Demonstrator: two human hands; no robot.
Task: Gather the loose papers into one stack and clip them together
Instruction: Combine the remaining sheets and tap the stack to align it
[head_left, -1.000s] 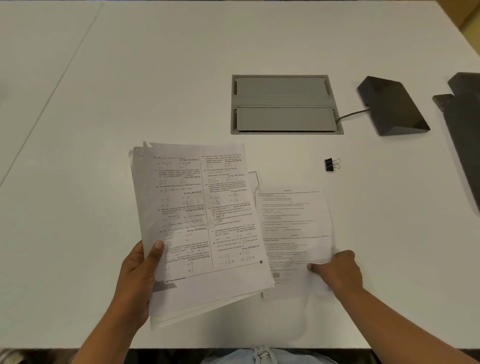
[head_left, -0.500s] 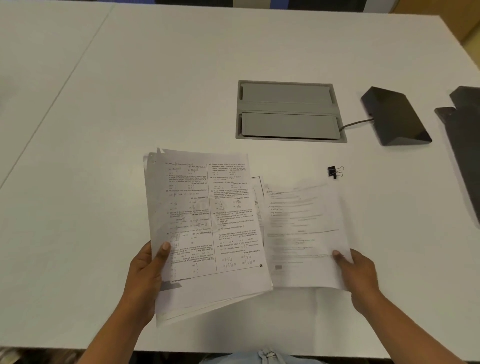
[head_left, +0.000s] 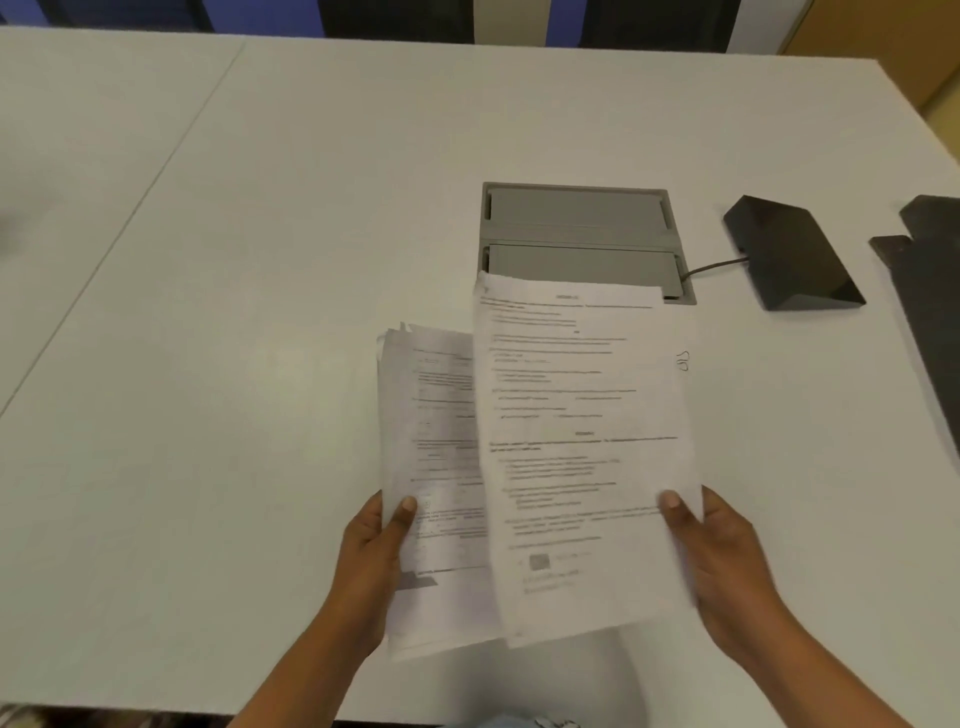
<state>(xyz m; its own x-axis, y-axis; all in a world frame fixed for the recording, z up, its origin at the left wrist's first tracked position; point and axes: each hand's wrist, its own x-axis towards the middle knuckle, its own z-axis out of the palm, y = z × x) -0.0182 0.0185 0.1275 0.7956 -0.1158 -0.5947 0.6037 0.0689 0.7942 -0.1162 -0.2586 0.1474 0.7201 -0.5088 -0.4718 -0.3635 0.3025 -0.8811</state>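
Note:
My left hand (head_left: 376, 551) grips a stack of printed papers (head_left: 431, 467) by its lower left edge, thumb on top, lifted off the white table (head_left: 260, 260). In my right hand (head_left: 717, 556) is a single printed sheet (head_left: 582, 447), pinched at its lower right edge. That sheet lies over the right part of the stack. Only the wire handles of a black binder clip (head_left: 683, 360) show on the table, just past the sheet's right edge; its body is hidden behind the sheet.
A grey cable hatch (head_left: 576, 228) is set into the table behind the papers. A black wedge-shaped device (head_left: 789, 254) with a cord sits to its right. A dark flat object (head_left: 930, 291) lies at the right edge. The table's near edge is close to my arms.
My right hand lifted the single sheet off the table and brought it left, over the stack. The stack in my left hand moved right. The sheet now hides most of the binder clip.

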